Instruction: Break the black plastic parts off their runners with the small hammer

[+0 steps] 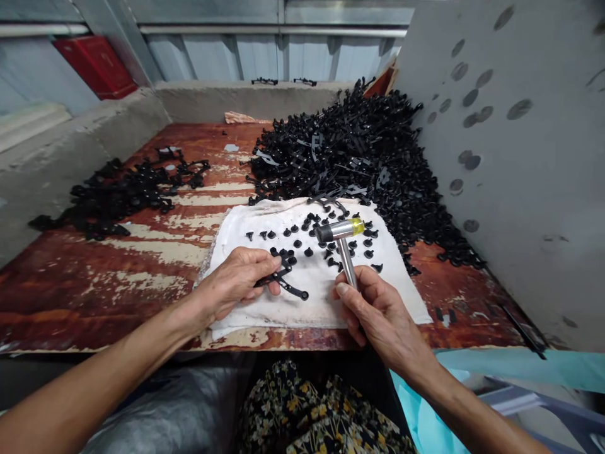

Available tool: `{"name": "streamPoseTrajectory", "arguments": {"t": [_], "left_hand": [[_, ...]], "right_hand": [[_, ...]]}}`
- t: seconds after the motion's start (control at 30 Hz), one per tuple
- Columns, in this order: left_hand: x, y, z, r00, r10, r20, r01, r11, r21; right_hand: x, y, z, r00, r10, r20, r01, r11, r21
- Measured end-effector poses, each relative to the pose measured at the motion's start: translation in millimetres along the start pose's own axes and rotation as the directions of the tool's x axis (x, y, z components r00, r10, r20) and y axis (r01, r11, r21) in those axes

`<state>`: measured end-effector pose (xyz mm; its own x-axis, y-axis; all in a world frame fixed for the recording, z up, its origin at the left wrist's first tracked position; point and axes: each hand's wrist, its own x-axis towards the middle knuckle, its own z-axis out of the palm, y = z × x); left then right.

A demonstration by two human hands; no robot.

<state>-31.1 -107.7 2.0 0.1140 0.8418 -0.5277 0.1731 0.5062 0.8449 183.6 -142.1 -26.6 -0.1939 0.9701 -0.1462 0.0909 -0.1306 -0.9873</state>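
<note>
My left hand is closed round a black plastic bracket with curved arms and a round end, held over a white cloth. The fingers hide part of the bracket. In my right hand is a small mallet, its metal handle gripped low and its head raised. One face of the head is black, the other yellow and see-through. Several small black plugs with round flat bases lie scattered on the cloth beyond my hands.
A large heap of black parts rises behind and right of the cloth. At the left lies a smaller pile of black brackets. A grey panel bounds the right side, and a low concrete ledge runs along the back.
</note>
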Motion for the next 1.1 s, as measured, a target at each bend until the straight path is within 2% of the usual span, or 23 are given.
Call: {"name": "streamPoseTrajectory", "arguments": {"t": [0.7, 0.87, 1.1], "left_hand": [[2.8, 4.4, 1.6, 0.999, -0.046, -0.014, 0.047, 0.999, 0.022], [2.7, 4.9, 2.2, 0.998, -0.057, -0.017, 0.058, 0.998, 0.030], [2.8, 3.2, 1.8, 0.999, -0.039, -0.012, 0.039, 0.999, 0.024]], "right_hand": [[2.0, 9.7, -2.3, 1.000, 0.024, 0.018, -0.024, 1.000, 0.019], [2.0, 5.9, -1.5, 0.998, 0.065, 0.021, -0.066, 0.997, 0.051], [2.4, 4.2, -2.4, 0.999, 0.051, 0.013, -0.052, 0.997, 0.050]]}}
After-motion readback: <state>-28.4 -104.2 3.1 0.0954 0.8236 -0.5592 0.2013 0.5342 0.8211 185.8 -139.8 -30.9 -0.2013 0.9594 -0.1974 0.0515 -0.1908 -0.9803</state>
